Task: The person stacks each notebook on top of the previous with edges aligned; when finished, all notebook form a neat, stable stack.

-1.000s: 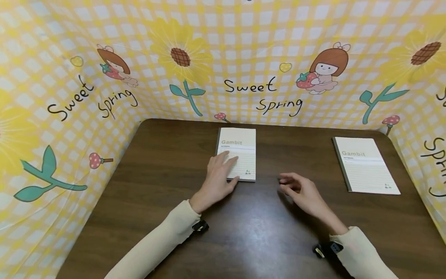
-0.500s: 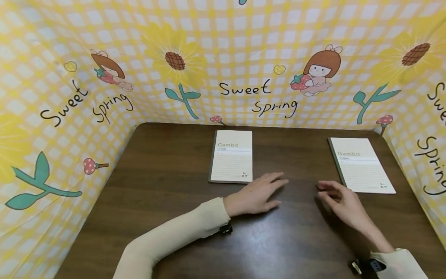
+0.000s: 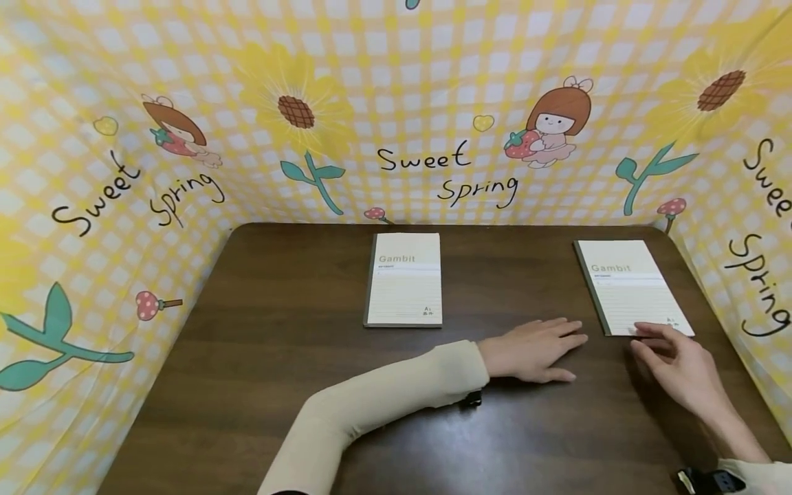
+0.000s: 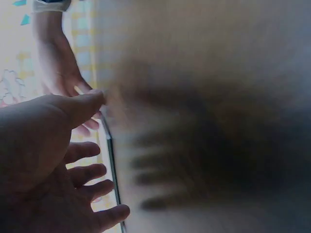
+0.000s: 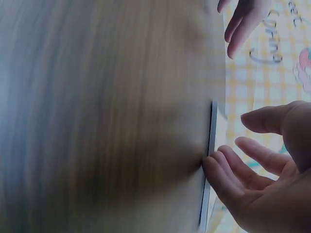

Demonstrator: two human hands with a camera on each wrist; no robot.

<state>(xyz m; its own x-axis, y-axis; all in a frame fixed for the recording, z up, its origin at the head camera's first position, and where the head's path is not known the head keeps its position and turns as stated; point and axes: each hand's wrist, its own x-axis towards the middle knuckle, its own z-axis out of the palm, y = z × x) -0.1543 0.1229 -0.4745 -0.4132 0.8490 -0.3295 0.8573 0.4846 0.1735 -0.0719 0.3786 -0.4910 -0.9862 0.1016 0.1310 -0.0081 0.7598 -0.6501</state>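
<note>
Two white "Gambit" notebooks with dark spines lie flat on the brown table: the left notebook (image 3: 405,289) near the back middle, the right notebook (image 3: 634,289) near the right edge. My left hand (image 3: 535,350) is low over the table between them, palm down, fingers spread toward the right notebook and holding nothing. At that notebook's near edge is my right hand (image 3: 680,371), its fingers loosely bent and overlapping the lower corner in the head view. In the right wrist view, the right hand (image 5: 262,170) has its thumb apart from the fingers, with the notebook's edge (image 5: 212,131) just beyond the fingertips.
A yellow checked cloth (image 3: 421,89) printed with flowers and "Sweet Spring" stands around the back and sides of the table (image 3: 278,392). Both sleeves are cream, and a small black device (image 3: 711,481) sits at the right wrist.
Both hands have moved right; the left has come off the left notebook and crossed the table, and the right has reached the right notebook's lower edge. The view has shifted slightly.
</note>
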